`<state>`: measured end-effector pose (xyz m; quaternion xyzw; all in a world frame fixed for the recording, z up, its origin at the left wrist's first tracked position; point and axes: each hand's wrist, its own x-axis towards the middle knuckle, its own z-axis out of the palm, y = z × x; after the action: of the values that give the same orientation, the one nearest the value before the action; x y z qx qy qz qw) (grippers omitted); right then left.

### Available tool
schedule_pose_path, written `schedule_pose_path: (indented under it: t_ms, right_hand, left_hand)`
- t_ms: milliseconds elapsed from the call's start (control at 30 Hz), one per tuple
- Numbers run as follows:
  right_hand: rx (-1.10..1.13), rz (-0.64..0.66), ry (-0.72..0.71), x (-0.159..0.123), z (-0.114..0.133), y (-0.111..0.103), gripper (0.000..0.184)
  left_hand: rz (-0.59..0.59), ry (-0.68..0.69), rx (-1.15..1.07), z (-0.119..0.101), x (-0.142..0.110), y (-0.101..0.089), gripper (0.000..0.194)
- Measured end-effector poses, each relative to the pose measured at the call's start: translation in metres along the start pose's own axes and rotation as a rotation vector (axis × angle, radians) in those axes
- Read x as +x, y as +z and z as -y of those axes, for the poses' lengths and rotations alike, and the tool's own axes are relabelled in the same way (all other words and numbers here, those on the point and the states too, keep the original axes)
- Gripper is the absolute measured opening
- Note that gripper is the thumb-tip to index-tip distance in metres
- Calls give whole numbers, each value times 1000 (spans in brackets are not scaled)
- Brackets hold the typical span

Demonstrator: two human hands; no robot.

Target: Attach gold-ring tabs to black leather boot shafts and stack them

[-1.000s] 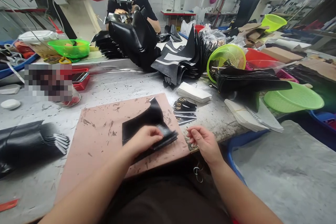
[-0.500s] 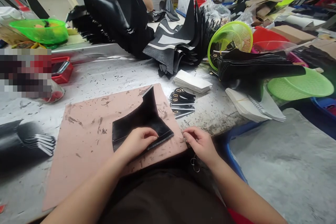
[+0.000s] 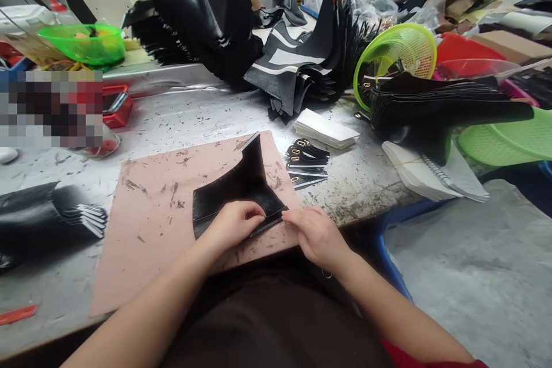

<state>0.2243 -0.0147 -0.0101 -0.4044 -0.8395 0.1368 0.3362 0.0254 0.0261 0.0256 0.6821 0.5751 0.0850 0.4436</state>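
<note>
A small stack of black leather pieces (image 3: 241, 190) lies on a pink cutting mat (image 3: 164, 213) at the table's near edge. My left hand (image 3: 233, 224) rests on the stack's near side, fingers curled and pressing it down. From the right, my right hand (image 3: 313, 236) touches the stack's near right corner with its fingertips pinched together on the edge. Several short black straps with gold rings (image 3: 307, 155) lie just beyond the mat's right edge.
A white paper stack (image 3: 326, 129), a notebook (image 3: 435, 172), green baskets (image 3: 399, 52) and heaps of black leather (image 3: 435, 106) crowd the right and back. More black pieces (image 3: 47, 218) lie at left. Another person works behind the far black pile (image 3: 202, 11).
My right hand moved left from the mat's corner onto the stack's edge. The fanned pieces have been squared into a tighter stack. The view tilted down slightly.
</note>
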Motion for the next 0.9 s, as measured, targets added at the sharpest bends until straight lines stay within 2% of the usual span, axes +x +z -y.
schedule_pose_path:
  t_ms: [167,367,467,567,700,800,833,900]
  right_hand:
    - [-142,73,18,1,10,0,38]
    - [-295,163,-6,-2,15,3,36]
    - [-326,160,3,-2,16,4,35]
    - [-312,159,19,-2,20,4,35]
    - [-179,209,112,-1,22,-1,39]
    - [121,295,197,2,3,-9,41]
    - [228,273,234,4,-9,-14,39]
    - [301,83,339,11,-43,-29,36]
  left_hand:
    - [-51,18,166,0,-1,-5,11]
    - [-14,62,285,-1,-2,-6,12]
    - [-31,128,537,-4,-4,-5,11]
    - [-90,279,791,2,-8,-7,12]
    - [-134,477,832,20,-16,-10,20]
    - [-215,546,811,33,-19,-10,24]
    - [-250,555,801,37,-19,-9,25]
    - [-321,571,768,45,-15,-7,26]
